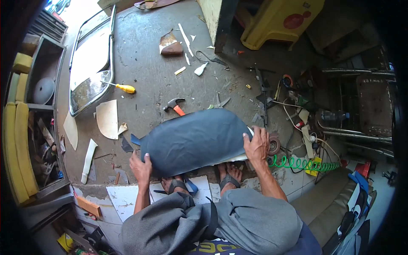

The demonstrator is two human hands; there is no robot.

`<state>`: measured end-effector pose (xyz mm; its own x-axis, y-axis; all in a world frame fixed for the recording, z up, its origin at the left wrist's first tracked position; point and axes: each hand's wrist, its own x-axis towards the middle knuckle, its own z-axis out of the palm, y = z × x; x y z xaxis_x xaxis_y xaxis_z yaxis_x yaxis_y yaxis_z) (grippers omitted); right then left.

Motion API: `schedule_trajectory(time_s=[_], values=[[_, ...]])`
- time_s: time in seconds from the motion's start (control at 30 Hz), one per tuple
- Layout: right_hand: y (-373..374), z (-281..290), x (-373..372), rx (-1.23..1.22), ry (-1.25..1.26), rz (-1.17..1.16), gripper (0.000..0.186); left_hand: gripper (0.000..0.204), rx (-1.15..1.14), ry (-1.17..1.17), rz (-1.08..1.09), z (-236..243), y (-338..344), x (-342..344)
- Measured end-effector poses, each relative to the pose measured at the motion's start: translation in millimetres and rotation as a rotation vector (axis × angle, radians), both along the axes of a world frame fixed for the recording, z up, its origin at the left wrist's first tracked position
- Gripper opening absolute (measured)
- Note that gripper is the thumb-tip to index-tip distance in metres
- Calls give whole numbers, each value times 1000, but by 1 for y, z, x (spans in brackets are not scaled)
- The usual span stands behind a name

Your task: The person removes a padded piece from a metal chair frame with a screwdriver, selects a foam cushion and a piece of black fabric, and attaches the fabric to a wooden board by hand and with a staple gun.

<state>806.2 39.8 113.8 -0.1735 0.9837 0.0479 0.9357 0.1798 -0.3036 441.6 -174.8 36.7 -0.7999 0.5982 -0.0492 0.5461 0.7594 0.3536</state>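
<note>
A dark blue-grey padded panel, wide with rounded ends and a wrinkled leather-like cover, is held above my feet. My left hand grips its left end, thumb on top and fingers at the edge. At the right end my right hand has its thumb on the cover and its fingers around the edge. A pale layer shows under the cover along the lower right rim; the rest of the underside is hidden. Just beyond the panel lie a hammer with an orange handle and scissors, partly covered by the panel.
A yellow-handled screwdriver rests by a chrome chair frame at left. Pale cut pieces litter the floor. A green coiled hose and cables lie at right. A yellow plastic stool stands far right, yellow foam pads far left.
</note>
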Motion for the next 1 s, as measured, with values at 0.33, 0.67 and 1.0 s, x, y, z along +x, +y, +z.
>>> schedule_trajectory(time_s=[0.33,0.67,1.0], values=[[-8,-8,13,-25,31,-36,23,26,320,-539,197,12,-8,-11],[-9,22,14,-306,389,-235,20,26,639,-761,132,63,15,-33],[-55,-3,55,-377,352,-356,22,24,391,-647,16,-20,23,-40]])
